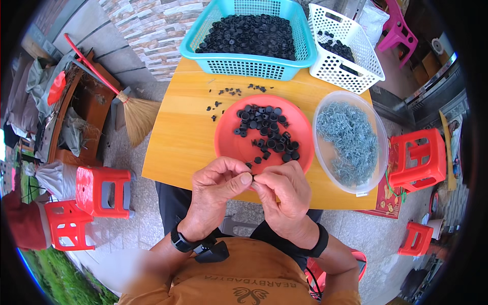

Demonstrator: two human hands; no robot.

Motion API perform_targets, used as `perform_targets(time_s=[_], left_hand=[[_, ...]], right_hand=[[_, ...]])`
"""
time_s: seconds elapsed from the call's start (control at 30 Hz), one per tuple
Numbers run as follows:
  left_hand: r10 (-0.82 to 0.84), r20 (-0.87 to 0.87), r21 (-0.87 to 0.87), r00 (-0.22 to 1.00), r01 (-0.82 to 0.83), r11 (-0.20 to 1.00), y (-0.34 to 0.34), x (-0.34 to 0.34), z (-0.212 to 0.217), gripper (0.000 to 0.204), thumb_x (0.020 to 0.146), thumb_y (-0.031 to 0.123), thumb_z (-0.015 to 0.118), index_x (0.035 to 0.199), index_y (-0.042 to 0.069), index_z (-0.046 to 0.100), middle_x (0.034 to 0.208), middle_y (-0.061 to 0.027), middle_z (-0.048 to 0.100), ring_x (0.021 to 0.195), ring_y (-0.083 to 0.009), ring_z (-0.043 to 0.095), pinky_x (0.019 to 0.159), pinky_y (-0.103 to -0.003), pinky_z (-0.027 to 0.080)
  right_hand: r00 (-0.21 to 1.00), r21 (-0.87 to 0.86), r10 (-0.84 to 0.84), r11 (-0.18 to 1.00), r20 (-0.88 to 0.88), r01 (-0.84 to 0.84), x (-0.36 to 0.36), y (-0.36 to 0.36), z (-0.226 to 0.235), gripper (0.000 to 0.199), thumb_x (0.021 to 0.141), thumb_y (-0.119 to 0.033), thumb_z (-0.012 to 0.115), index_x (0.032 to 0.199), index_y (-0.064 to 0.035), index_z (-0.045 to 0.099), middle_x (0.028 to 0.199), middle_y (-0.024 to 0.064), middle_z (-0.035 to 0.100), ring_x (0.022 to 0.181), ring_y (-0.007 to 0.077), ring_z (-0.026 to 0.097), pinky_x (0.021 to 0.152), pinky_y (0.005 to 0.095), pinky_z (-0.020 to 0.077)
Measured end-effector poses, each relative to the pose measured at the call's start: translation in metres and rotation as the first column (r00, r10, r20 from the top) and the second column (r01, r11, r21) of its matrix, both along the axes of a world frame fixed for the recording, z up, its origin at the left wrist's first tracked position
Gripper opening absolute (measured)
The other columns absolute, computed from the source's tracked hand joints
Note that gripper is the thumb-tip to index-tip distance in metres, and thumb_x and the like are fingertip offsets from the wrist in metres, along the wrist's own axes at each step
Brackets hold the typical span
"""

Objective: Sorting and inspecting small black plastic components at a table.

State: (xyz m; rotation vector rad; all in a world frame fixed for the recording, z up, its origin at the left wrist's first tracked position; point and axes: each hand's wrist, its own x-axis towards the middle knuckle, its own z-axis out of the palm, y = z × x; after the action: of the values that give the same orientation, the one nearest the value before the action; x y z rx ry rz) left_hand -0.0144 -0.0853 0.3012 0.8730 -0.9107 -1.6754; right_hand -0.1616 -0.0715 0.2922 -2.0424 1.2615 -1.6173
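Observation:
My left hand (219,187) and my right hand (285,192) meet over the near rim of a red plate (229,145), thumbs and fingertips pinched together. Between them is a small black plastic piece (253,178), mostly hidden by the fingers, so its exact shape cannot be made out. On the plate lies a loose heap of black plastic caps (272,133), round and hollow, some tipped on their sides. To its right, a clear oval tub (382,147) holds a tangle of thin silvery metal pieces (348,134) that look like screws.
At the table's (173,127) far side stand a turquoise basket (244,67) full of black parts and a white basket (338,71) with fewer. Tiny black bits (231,92) lie scattered behind the plate. Red stools (104,193) and a broom (136,114) stand around the table.

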Motion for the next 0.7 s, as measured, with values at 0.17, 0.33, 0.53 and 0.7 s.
perform_targets(time_s=[0.17, 0.33, 0.53, 0.7], left_hand=[[0.007, 0.022, -0.027, 1.000, -0.007, 1.000, -0.004, 0.000, 0.010, 0.013, 0.079, -0.001, 0.064, 0.091, -0.001, 0.059, 0.084, -0.0036, 0.061, 0.076, -0.0079, 0.057, 0.071, -0.022, 0.048], [0.029, 0.025, -0.142, 0.999, -0.026, 0.989, -0.024, 0.005, 0.025, 0.015, 0.077, -0.001, 0.066, 0.091, -0.001, 0.059, 0.083, -0.0032, 0.061, 0.074, -0.0080, 0.057, 0.070, -0.021, 0.047], [0.088, 0.042, -0.218, 0.995, -0.077, 0.973, -0.026, 0.002, 0.035, 0.016, 0.076, 0.000, 0.067, 0.090, 0.000, 0.059, 0.082, -0.0025, 0.061, 0.076, -0.0078, 0.056, 0.070, -0.021, 0.047], [0.096, -0.054, -0.098, 0.994, -0.101, 0.990, -0.025, 0.005, 0.022, 0.016, 0.076, -0.001, 0.067, 0.091, 0.001, 0.060, 0.083, -0.0019, 0.061, 0.074, -0.0070, 0.055, 0.069, -0.020, 0.045]], right_hand=[[0.999, -0.114, 0.001, 0.994, -0.049, -0.006, 0.003, -0.012, 0.005, 0.026, 0.064, 0.011, 0.064, 0.087, 0.0001, 0.058, 0.082, 0.0099, 0.055, 0.068, 0.0258, 0.048, 0.054, 0.0323, 0.0407], [0.997, -0.166, 0.047, 0.985, -0.055, -0.056, 0.008, -0.028, 0.030, 0.027, 0.065, 0.013, 0.061, 0.089, 0.0002, 0.057, 0.085, 0.0110, 0.056, 0.069, 0.0264, 0.049, 0.057, 0.0325, 0.0411], [0.976, 0.038, 0.098, 0.994, 0.193, -0.107, 0.011, -0.027, 0.041, 0.024, 0.069, 0.012, 0.060, 0.088, -0.0016, 0.057, 0.081, 0.0091, 0.058, 0.067, 0.0243, 0.052, 0.059, 0.0313, 0.0414], [0.987, 0.067, 0.066, 0.995, 0.148, -0.077, 0.015, -0.025, 0.040, 0.024, 0.070, 0.012, 0.060, 0.089, -0.0012, 0.057, 0.079, 0.0092, 0.058, 0.066, 0.0244, 0.052, 0.058, 0.0316, 0.0417]])
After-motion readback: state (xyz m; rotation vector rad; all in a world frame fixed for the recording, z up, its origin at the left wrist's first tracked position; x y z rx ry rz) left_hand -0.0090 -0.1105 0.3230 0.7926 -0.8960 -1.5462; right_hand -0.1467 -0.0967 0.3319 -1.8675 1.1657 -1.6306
